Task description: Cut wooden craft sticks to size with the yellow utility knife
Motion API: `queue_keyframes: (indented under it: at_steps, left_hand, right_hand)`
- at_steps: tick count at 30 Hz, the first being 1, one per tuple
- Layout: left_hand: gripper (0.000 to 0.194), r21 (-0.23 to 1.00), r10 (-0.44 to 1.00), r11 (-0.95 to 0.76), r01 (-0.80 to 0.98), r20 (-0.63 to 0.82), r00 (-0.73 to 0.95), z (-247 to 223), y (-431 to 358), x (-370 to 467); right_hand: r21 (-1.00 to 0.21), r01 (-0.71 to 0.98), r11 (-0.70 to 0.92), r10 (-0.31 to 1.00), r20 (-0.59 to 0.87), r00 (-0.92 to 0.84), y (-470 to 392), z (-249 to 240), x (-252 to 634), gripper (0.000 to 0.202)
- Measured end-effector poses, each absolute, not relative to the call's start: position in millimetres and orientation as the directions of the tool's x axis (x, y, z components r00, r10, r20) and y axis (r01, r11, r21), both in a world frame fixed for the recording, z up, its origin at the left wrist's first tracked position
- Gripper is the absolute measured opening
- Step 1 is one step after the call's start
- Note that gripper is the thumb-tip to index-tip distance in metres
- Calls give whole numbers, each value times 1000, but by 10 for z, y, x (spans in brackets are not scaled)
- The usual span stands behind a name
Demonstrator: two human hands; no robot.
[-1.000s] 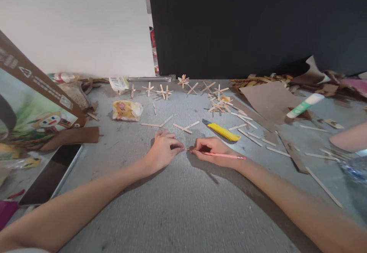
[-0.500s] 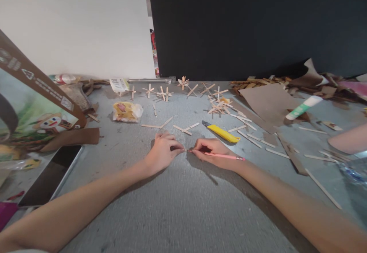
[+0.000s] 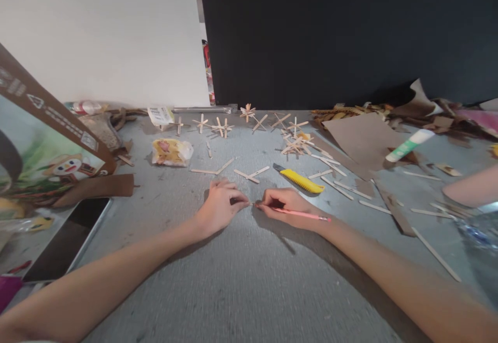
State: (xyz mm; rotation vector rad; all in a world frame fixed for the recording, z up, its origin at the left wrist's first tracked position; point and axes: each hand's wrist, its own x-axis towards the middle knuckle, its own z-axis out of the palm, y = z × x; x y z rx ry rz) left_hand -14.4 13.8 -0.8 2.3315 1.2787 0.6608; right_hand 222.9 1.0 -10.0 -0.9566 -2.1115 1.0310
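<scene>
My left hand [image 3: 223,205] rests on the grey table with thumb and forefinger pinched together. At their tips is something tiny that I cannot make out. Close beside it, my right hand [image 3: 286,205] is closed around a pink pencil [image 3: 299,213], whose eraser end lies back over the wrist. The pencil's point is hidden by the fingers, which nearly meet those of my left hand. Just beyond the hands lie two V-shaped pairs of wooden craft sticks, one on the left [image 3: 206,171] and one on the right [image 3: 246,176]. Behind my right hand is a yellow utility knife [image 3: 301,179].
Star-shaped stick pieces [image 3: 221,126] stand along the back, with a stick pile [image 3: 295,144] to the right. A phone [image 3: 68,242] and a printed bag [image 3: 58,140] are on the left. Right are cardboard [image 3: 361,138], a glue stick [image 3: 409,146] and another person's arm [image 3: 472,184].
Both hands keep their place and grip. The pencil's eraser end has dipped very slightly. The whole view has shifted a little.
</scene>
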Motion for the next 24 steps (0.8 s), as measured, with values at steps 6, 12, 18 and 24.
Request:
queue_keyframes:
  at_steps: [6, 12, 18, 24]
  left_hand:
    - [9, 571, 865, -485, 662, 199, 461, 22, 122, -134]
    - [11, 550, 862, -492, 675, 198, 467, 7, 135, -141]
    - [12, 562, 862, -491, 666, 200, 466, -7, 143, -144]
    - [11, 585, 867, -481, 653, 205, 454, 8, 135, -136]
  right_hand:
    - [-841, 353, 411, 829, 184, -528, -3, -104, 2228, 35]
    - [-842, 342, 417, 810, 173, -560, 6, -116, 2225, 38]
    - [-838, 377, 394, 844, 167, -510, -13, -75, 2227, 37]
    - [-856, 329, 400, 806, 158, -570, 19, -116, 2226, 36]
